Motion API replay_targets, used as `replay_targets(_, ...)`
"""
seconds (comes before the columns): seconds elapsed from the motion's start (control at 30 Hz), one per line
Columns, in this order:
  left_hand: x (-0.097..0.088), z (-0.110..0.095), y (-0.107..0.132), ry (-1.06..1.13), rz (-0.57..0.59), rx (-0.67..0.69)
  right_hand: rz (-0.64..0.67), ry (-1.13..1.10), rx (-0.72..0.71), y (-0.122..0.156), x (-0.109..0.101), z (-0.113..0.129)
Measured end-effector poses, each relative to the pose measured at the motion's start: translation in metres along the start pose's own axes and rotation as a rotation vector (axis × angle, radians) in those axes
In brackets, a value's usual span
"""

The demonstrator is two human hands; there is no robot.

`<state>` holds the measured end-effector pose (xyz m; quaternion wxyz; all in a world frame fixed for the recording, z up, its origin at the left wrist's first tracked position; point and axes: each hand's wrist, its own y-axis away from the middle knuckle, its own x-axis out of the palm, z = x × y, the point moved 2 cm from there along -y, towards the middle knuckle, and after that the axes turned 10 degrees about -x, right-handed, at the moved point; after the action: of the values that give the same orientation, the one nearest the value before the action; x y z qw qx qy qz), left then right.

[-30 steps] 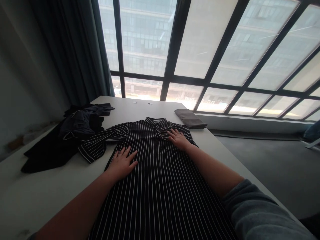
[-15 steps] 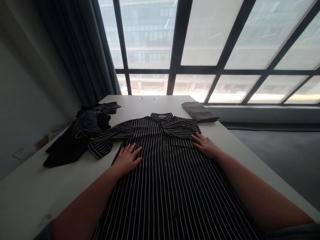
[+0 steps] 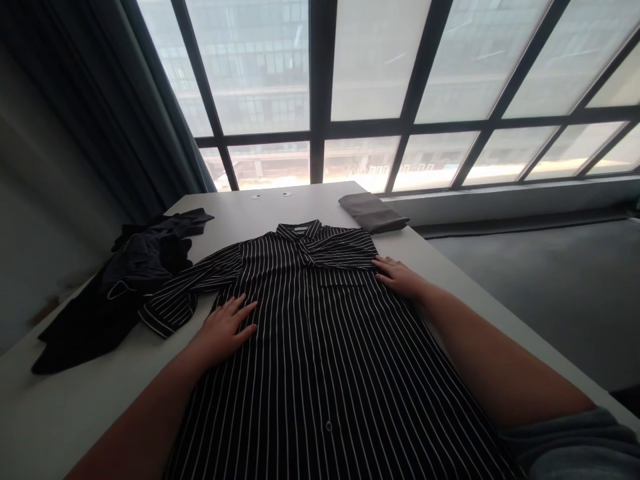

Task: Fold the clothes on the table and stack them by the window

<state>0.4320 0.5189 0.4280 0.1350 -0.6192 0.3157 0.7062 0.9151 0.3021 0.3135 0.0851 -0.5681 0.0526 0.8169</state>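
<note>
A black shirt with white stripes [image 3: 300, 333] lies spread front side up, its collar toward the window. One sleeve [image 3: 345, 248] is folded in across the chest, while the other sleeve [image 3: 173, 303] stretches out to the left. My left hand [image 3: 225, 330] rests flat on the shirt's left side, fingers spread. On the opposite side, just below the folded sleeve, my right hand [image 3: 397, 275] lies with its fingers stretched over the shirt's edge. Neither hand grips the cloth. The lower end of the shirt runs out of the picture.
Dark clothes [image 3: 135, 267] lie in a loose heap on the left of the white table [image 3: 240, 217]. A folded grey cloth [image 3: 373, 212] sits near the table's right edge. Beyond are a dark curtain [image 3: 135, 120] and a framed window [image 3: 320, 80].
The camera view has turned to the right, so everything sits further left in the picture. Both hands stay at about the same spots on the shirt.
</note>
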Motion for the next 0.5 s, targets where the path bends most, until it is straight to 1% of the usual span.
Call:
replay_targets(0.07,-0.01,0.013,-0.001,0.018,-0.026,0.009,-0.003,-0.004,-0.001,-0.001,0.001,-0.001)
replay_targets(0.13,-0.024,0.032,-0.002,0.036,-0.133,-0.062,-0.009,-0.005,-0.005,-0.001,0.003,-0.004)
replay_targets(0.2,-0.041,0.056,0.0,0.048,-0.286,-0.24,-0.017,0.001,-0.015,-0.001,0.005,-0.007)
replay_targets(0.23,-0.049,0.068,0.003,0.052,-0.346,-0.355,-0.021,0.004,-0.022,-0.001,0.005,-0.008)
replay_targets(0.27,-0.056,0.081,0.006,0.056,-0.384,-0.474,-0.025,0.007,-0.029,-0.001,0.006,-0.009)
replay_targets(0.3,-0.061,0.093,0.009,0.064,-0.391,-0.59,-0.029,0.009,-0.037,-0.001,0.006,-0.01)
replay_targets(0.33,-0.065,0.105,0.012,0.077,-0.366,-0.696,-0.035,0.009,-0.045,-0.001,0.006,-0.01)
replay_targets(0.4,-0.066,0.126,0.016,0.119,-0.242,-0.873,-0.051,0.009,-0.056,-0.002,0.007,-0.012)
replay_targets(0.47,-0.06,0.145,0.017,0.143,-0.134,-1.007,-0.064,0.01,-0.062,-0.003,0.008,-0.014)
replay_targets(0.5,-0.057,0.153,0.015,0.136,-0.137,-1.01,-0.069,0.012,-0.063,-0.003,0.009,-0.015)
